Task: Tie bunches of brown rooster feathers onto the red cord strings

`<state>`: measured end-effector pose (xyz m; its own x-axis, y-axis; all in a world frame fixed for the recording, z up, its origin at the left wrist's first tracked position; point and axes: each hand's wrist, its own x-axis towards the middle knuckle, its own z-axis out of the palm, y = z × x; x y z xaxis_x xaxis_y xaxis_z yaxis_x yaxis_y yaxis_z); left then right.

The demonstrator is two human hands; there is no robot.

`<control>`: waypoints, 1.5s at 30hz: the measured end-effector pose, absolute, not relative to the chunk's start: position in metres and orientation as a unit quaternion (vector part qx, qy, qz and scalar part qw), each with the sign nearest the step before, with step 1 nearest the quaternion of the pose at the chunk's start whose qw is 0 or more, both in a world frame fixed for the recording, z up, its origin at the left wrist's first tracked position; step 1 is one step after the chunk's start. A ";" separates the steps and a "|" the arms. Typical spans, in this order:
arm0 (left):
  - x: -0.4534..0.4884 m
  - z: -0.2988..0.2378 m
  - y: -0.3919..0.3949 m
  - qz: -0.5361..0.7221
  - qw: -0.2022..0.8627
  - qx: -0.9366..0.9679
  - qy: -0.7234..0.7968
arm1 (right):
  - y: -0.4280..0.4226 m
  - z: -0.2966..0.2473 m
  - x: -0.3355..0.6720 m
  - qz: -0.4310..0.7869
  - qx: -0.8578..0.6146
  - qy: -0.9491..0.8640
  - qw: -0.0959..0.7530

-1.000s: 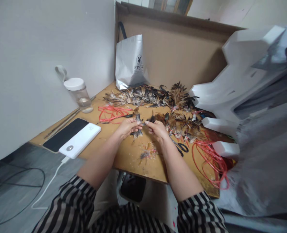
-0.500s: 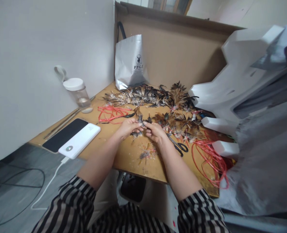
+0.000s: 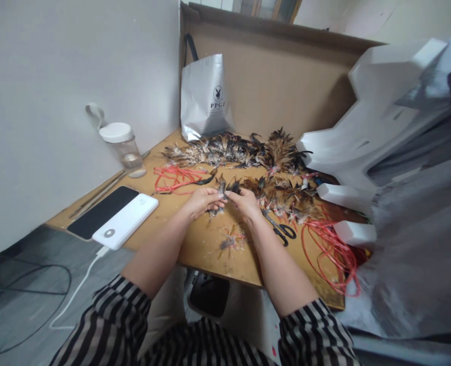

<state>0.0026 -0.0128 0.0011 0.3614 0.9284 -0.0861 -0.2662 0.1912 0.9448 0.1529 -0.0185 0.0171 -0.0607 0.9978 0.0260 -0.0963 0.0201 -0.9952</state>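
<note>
Over the middle of the table, my left hand (image 3: 204, 200) pinches a small bunch of feathers (image 3: 221, 184), brown and dark, tips pointing up. Close beside it, my right hand (image 3: 245, 204) has thumb and finger closed on a dark feather (image 3: 233, 187). The fingertips of both hands nearly touch. Below them lie feather scraps (image 3: 231, 241) with red bits. Right of my right hand are black-handled scissors (image 3: 282, 231) and a row of tied brown feather bunches (image 3: 282, 195). The feathers' lower ends are partly hidden by my fingers.
A long feather pile (image 3: 225, 150) lies at the back, before a silver bag (image 3: 204, 96). Red plastic strips (image 3: 174, 179) lie left, and a red tangle (image 3: 328, 254) right. A phone (image 3: 103, 211), power bank (image 3: 126, 221) and cup (image 3: 124, 147) occupy the left side.
The brown feather tips at my left hand sit slightly lower. A dark feather now stands up above my right fingers. Both hands stay in nearly the same place.
</note>
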 end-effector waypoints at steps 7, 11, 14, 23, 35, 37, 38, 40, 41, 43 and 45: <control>0.003 0.002 -0.014 0.414 0.691 0.454 0.380 | -0.013 0.009 0.157 0.458 -0.476 -0.569 0.489; 0.002 0.003 -0.015 0.408 0.692 0.456 0.382 | -0.013 0.011 0.159 0.446 -0.489 -0.572 0.485; 0.001 0.003 -0.016 0.401 0.697 0.459 0.377 | -0.014 0.015 0.160 0.441 -0.501 -0.567 0.483; 0.002 0.001 -0.016 0.384 0.702 0.476 0.366 | -0.017 0.015 0.157 0.477 -0.487 -0.547 0.486; 0.005 0.001 -0.016 0.390 0.676 0.488 0.391 | -0.018 0.017 0.153 0.484 -0.488 -0.540 0.487; 0.005 0.000 -0.016 0.399 0.675 0.486 0.387 | -0.019 0.017 0.152 0.485 -0.484 -0.533 0.497; 0.006 0.000 -0.015 0.404 0.673 0.485 0.385 | -0.019 0.016 0.151 0.488 -0.482 -0.525 0.503; 0.007 0.001 -0.016 0.413 0.670 0.482 0.384 | -0.019 0.015 0.149 0.499 -0.477 -0.507 0.516; 0.007 0.001 -0.016 0.418 0.669 0.480 0.385 | -0.019 0.014 0.148 0.505 -0.474 -0.497 0.522; 0.008 0.002 -0.016 0.424 0.666 0.476 0.387 | -0.019 0.012 0.146 0.522 -0.467 -0.476 0.532; 0.009 0.003 -0.017 0.434 0.661 0.472 0.390 | -0.018 0.011 0.145 0.555 -0.452 -0.447 0.537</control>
<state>0.0087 -0.0167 0.0029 0.3196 0.9416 -0.1063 -0.2057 0.1784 0.9622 0.1449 -0.0184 0.0114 -0.0160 0.9996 -0.0219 -0.1920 -0.0246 -0.9811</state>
